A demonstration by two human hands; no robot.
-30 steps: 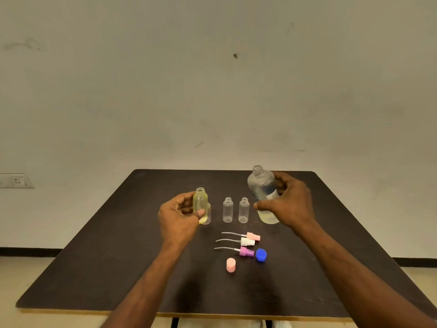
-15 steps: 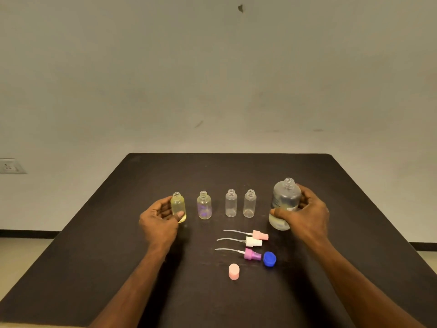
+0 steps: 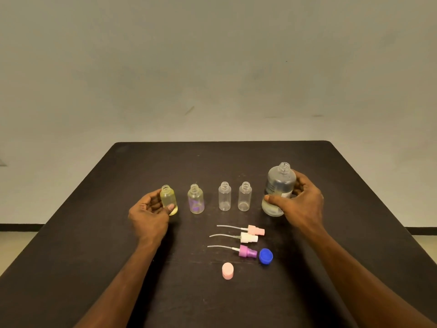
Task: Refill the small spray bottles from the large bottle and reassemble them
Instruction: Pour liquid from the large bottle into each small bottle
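Observation:
My left hand (image 3: 149, 215) grips a small uncapped bottle of yellowish liquid (image 3: 168, 197), standing on the dark table (image 3: 94, 233) at the left end of a row. Beside it stand a small bottle with a purple tint (image 3: 196, 201) and two empty clear small bottles (image 3: 224, 196) (image 3: 244, 196), all uncapped. My right hand (image 3: 300, 204) holds the large clear bottle (image 3: 279, 185), upright on the table at the right end, uncapped, with a little liquid at its bottom.
In front of the row lie three spray heads with dip tubes: pink (image 3: 255, 230), white (image 3: 248, 237) and purple (image 3: 247, 251). A blue cap (image 3: 265, 256) and a pink cap (image 3: 227, 271) sit close by. A plain wall rises behind the table.
Both hands moved apart and lowered their bottles to the table: the yellowish bottle went left of the row, the large bottle went right and down. The camera view shifted too.

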